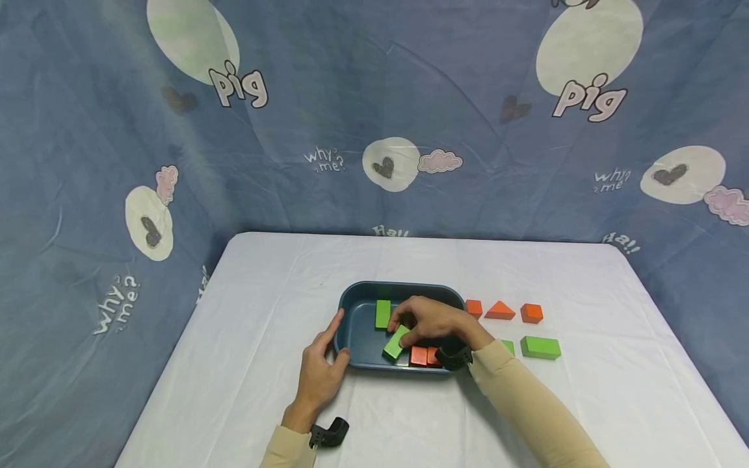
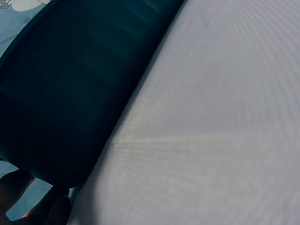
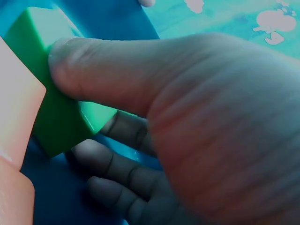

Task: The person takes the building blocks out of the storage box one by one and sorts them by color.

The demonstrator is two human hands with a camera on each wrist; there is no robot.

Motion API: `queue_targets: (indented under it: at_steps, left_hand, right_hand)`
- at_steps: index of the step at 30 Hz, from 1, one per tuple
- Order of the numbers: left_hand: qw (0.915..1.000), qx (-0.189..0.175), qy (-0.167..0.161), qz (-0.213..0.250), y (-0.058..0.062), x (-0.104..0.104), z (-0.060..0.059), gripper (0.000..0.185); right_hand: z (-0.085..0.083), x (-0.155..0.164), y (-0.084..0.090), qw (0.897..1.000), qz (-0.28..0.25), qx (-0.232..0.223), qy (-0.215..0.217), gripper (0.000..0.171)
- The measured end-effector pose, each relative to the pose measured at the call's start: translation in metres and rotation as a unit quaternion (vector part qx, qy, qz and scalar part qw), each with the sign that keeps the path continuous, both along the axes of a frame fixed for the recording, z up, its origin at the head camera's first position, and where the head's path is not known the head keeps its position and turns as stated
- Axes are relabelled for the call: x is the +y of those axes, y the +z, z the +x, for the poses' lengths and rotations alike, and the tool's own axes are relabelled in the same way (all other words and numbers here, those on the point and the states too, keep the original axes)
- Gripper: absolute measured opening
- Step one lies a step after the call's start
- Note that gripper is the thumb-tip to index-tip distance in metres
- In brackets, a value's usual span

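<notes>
Sorting in hand: blocks look to be going from the desk point(image 1: 281, 286) into the blue tray point(image 1: 351, 305) — a judgement from how they lie, some inside and some outside.
Right hand: the right hand point(image 1: 430, 322) reaches into the tray with thumb and fingers pinching a green block point(image 1: 396, 342); the right wrist view shows the thumb pressed on the block's top face and the fingers curled beneath it.
Held block: the green block sits tilted at the tray's near side, just beside the orange blocks, and I cannot tell whether it already rests on the tray floor.
Left hand: the left hand point(image 1: 318, 370) lies on the desk at the tray's left end, fingers fairly straight and touching the rim, holding nothing — it seems to steady the tray.
Left wrist view: only the tray's dark outer wall point(image 2: 70, 93) and the white desk cloth show.
Already in the tray: a second green block point(image 1: 383, 314) lying flat near the far wall, and two orange blocks point(image 1: 424, 355) at the near wall, partly hidden by the right wrist.
Left on the desk: an orange cube point(image 1: 474, 307) just beside the tray, an orange triangle point(image 1: 500, 311), another orange cube point(image 1: 531, 313), a long green block point(image 1: 540, 348) and a small green block point(image 1: 508, 346) half hidden behind the right sleeve.
Progress: roughly halfway by my estimate, with three blocks in, one in the hand and five outside.
</notes>
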State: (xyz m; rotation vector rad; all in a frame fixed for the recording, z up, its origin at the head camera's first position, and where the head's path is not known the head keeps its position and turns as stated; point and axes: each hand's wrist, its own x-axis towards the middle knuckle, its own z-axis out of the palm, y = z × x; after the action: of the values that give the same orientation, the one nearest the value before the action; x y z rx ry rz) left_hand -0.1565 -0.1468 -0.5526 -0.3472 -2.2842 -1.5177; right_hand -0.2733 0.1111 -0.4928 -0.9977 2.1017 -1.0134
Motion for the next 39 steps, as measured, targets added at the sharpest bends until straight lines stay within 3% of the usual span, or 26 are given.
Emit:
queue_targets:
  at_steps: [6,12,24,31,39]
  left_hand:
    - [1.0000,-0.005,-0.002,0.007,0.000,0.000,0.000,0.075]
    - [0.9998,-0.020,-0.002,0.008,0.001,0.000,0.001,0.073]
    - [0.9998,-0.016,-0.001,0.009,0.001,0.001,0.001,0.073]
    - [0.9998,-0.017,-0.002,0.010,0.002,0.000,0.001,0.072]
    - [1.0000,-0.002,-0.001,0.004,0.002,0.000,0.001,0.073]
  right_hand:
    - [0.001,-0.001,0.001,1.000,0.004,0.025,-0.011,0.026]
    - [0.002,-0.001,0.003,1.000,0.019,0.007,0.005,0.033]
    - [0.000,0.003,-0.003,0.997,0.047,0.066,-0.001,0.040]
    - [-0.002,0.005,-0.002,0.997,-0.001,0.073,0.000,0.039]
    - [-0.001,0.007,0.008,0.996,-0.071,0.040,-0.037,0.041]
